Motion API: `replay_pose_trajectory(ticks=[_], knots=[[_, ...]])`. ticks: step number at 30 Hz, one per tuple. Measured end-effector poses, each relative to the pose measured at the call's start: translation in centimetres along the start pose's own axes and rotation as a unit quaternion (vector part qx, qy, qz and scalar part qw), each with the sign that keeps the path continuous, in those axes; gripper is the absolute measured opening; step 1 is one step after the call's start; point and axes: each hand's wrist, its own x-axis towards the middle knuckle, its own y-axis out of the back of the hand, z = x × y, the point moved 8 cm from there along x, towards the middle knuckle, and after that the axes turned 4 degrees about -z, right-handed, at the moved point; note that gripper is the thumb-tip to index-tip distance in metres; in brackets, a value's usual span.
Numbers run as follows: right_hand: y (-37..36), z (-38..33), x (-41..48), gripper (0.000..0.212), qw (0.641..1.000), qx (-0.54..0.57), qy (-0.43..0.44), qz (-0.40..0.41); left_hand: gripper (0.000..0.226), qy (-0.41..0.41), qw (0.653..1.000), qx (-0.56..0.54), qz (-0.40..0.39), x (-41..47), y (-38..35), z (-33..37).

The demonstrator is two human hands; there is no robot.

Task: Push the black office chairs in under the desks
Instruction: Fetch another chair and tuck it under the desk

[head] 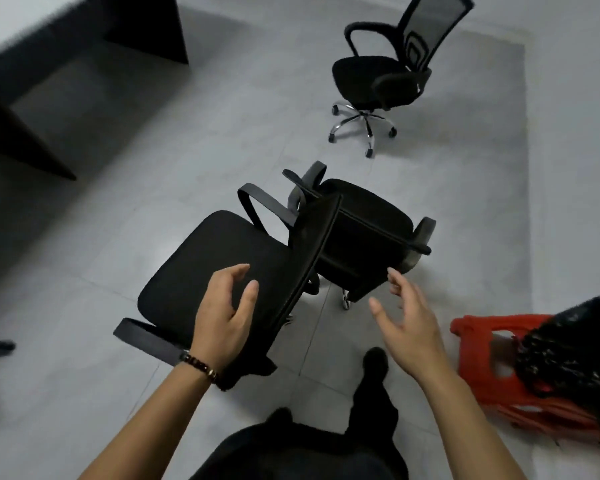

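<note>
View from a head-worn camera, looking down at a grey tiled floor [94, 403]. Three black office chairs are seen, all standing in the open, none under a desk. The nearest chair [205, 265] is just ahead of the person, its backrest edge running beside the left hand [222, 313]. A second chair [368, 220] is pressed close behind it, the armrests of the two overlapping. A third chair [368, 77], with a mesh back and a chrome wheeled base, stands well apart at the upper right.

A dark desk [142, 29] is seen at the upper left, with bare floor beneath it and a wide gap between it and the chairs.

Both hands are held open. The left hand hovers over the nearest chair's seat, fingers loosely curved, with nothing gripped. The right hand [406, 320] is spread in the air beside the second chair, nothing held.

The task is judged barely begun: all three chairs remain to be pushed in.
</note>
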Motion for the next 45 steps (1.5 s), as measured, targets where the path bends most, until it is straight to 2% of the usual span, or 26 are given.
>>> replay_pose_trajectory(ticks=[4, 9, 11, 15, 18, 25, 33, 41, 45], knots=[[-2.4, -4.1, 8.3, 0.055, 0.981, -0.050, 0.176, -0.062, 0.038, 0.097, 0.993, 0.051, 0.047, -1.6, -2.3, -1.9], [-5.4, -7.1, 15.7, 0.061, 0.910, -0.150, 0.340, -0.184, 0.045, 0.273, 0.940, 0.120, 0.165, -5.4, -3.3, -1.9], [-6.5, -7.3, 17.7, 0.064, 0.873, -0.184, 0.385, -0.235, 0.044, 0.334, 0.908, 0.143, 0.210, -6.3, -4.3, -1.3], [-8.8, -7.3, 19.0, 0.065, 0.791, -0.289, 0.444, -0.307, 0.055, 0.386, 0.860, 0.278, 0.187, -5.7, -6.9, -0.9], [-9.8, -7.6, 19.7, 0.066, 0.763, -0.313, 0.461, -0.327, 0.051, 0.403, 0.843, 0.292, 0.204, -5.1, -6.6, -0.7], [-11.5, -10.0, 21.8, 0.069, 0.770, -0.303, 0.467, -0.312, 0.054, 0.380, 0.826, 0.348, 0.227, -2.2, -3.5, -1.5], [-17.0, -14.8, 22.2, 0.073, 0.752, -0.316, 0.486, -0.313, 0.054, 0.392, 0.815, 0.348, 0.246, -2.0, 0.3, -4.7], [-23.2, -21.4, 22.9, 0.073, 0.781, -0.295, 0.456, -0.309, 0.055, 0.391, 0.819, 0.353, 0.228, 0.9, 8.8, -9.8], [-26.6, -24.9, 24.1, 0.077, 0.780, -0.294, 0.459, -0.308, 0.056, 0.402, 0.815, 0.356, 0.218, 2.5, 12.3, -12.0]])
